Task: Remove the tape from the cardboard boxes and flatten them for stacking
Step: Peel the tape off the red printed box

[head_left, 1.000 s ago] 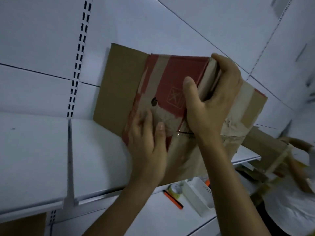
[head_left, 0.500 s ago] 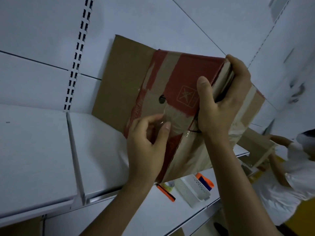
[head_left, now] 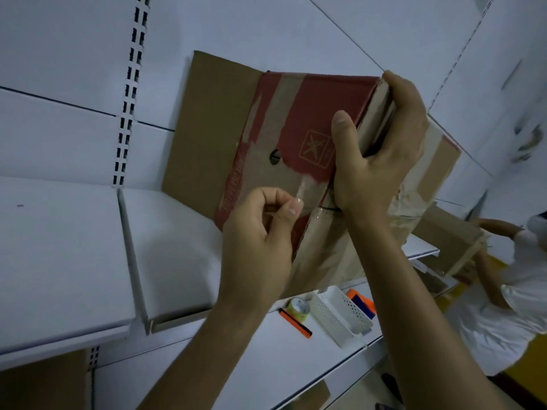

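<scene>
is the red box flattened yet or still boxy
Still boxy. The red box shows two faces meeting at a corner gripped by the right hand.

A brown cardboard box printed in red, with pale torn streaks and a thin-lined crossed-out symbol, stands on a white shelf before white panels with black slots. Below lie a yellowish tape roll, an orange-and-black cutter and a white perforated basket.

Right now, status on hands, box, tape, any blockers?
Left hand pinching clear tape off the red box. Right hand gripping the box's top edge, steadying it on the shelf. Nothing blocking the peel.
</scene>
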